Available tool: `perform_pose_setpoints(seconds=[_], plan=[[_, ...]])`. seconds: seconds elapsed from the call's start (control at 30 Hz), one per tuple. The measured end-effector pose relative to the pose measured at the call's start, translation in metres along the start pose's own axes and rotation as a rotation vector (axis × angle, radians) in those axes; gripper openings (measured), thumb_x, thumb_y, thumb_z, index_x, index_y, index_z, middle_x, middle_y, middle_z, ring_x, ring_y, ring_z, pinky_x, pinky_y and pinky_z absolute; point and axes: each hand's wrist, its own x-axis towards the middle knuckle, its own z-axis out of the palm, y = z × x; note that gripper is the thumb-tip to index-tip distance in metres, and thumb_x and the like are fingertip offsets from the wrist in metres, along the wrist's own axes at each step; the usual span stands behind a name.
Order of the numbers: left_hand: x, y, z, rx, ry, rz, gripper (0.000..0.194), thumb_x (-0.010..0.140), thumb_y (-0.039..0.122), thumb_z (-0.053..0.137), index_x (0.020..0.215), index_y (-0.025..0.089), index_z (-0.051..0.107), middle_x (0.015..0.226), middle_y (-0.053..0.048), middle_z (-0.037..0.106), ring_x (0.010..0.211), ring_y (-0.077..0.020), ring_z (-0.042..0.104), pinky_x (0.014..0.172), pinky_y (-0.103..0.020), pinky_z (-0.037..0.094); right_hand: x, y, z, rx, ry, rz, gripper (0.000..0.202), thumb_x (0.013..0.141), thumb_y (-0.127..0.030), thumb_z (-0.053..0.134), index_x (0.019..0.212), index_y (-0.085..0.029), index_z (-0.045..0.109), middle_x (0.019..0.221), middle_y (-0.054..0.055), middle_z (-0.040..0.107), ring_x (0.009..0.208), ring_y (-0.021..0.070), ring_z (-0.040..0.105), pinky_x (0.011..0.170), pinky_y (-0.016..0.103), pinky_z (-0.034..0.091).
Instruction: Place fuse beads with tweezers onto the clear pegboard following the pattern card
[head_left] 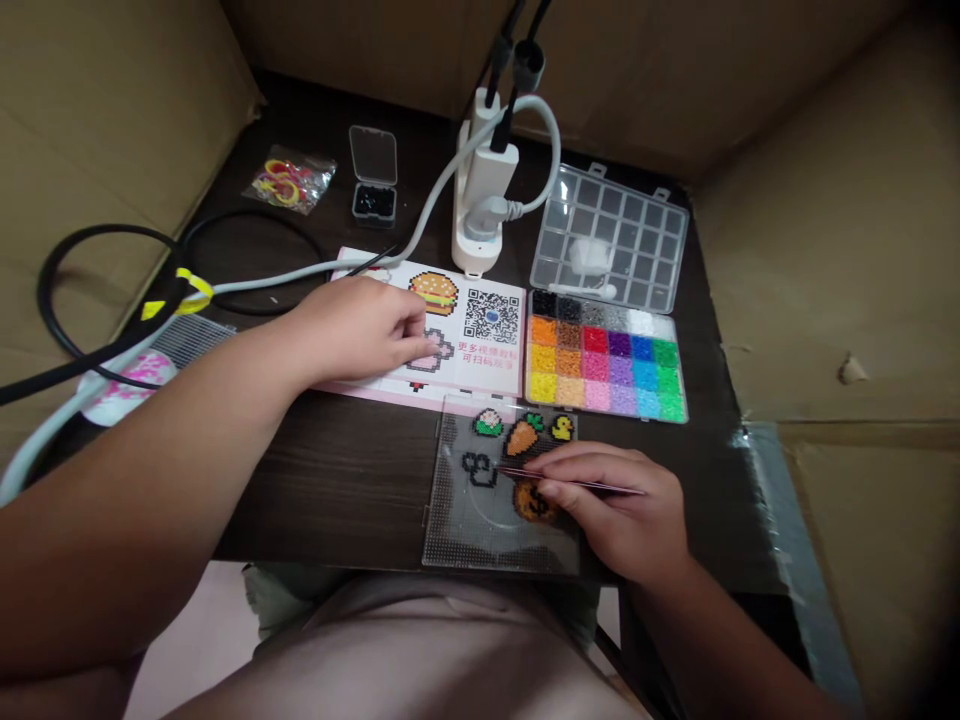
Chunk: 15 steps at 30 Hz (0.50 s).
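Observation:
My right hand [626, 505] is closed around pink metal tweezers [577, 481]. The tweezer tips point left, at a small black bead outline [480, 470] on the clear pegboard [457, 530]. Other bead figures sit on that board: a carrot [523, 436], a yellow duck [562, 428], a green and white piece [489, 423] and an orange round piece [534, 500], partly behind my fingers. My left hand [367, 325] rests on the printed pattern sheet [495, 375], fingers curled and nothing visible in them. Its thumb touches beside a pink paw pattern [431, 350]; a burger pattern [433, 292] lies above.
Right of the sheet stands a sorted bead box [606, 355], its clear lid [611, 235] open. A white power strip [478, 230] with cables [300, 268] is behind the sheet. Farther left are a small box of black beads [373, 200] and a plastic bag [291, 180]. Cardboard walls [810, 200] surround the table.

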Motion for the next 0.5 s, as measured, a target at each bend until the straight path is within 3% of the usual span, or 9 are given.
perform_pose_setpoints(seconds=[0.23,0.5], plan=[[-0.003,0.002,-0.003,-0.032,0.030,0.008,0.031,0.082,0.053,0.056,0.078,0.024,0.066,0.075,-0.001,0.069,0.064,-0.0161,0.054,0.059,-0.029,0.029,0.004,-0.003,-0.004,0.015,0.087,0.006,0.019,0.076,-0.006,0.073,0.078,-0.024,0.077,0.078,0.002,0.079,0.069,0.0162,0.075,0.064,0.022,0.063],[-0.005,0.001,-0.003,-0.093,0.027,0.050,0.032,0.085,0.052,0.054,0.076,0.023,0.064,0.074,-0.003,0.069,0.065,-0.0169,0.056,0.059,-0.030,0.030,0.028,-0.023,-0.035,-0.156,0.373,-0.007,0.006,0.078,-0.024,0.078,0.076,-0.029,0.078,0.080,0.001,0.078,0.071,0.0184,0.075,0.071,0.031,0.065]])
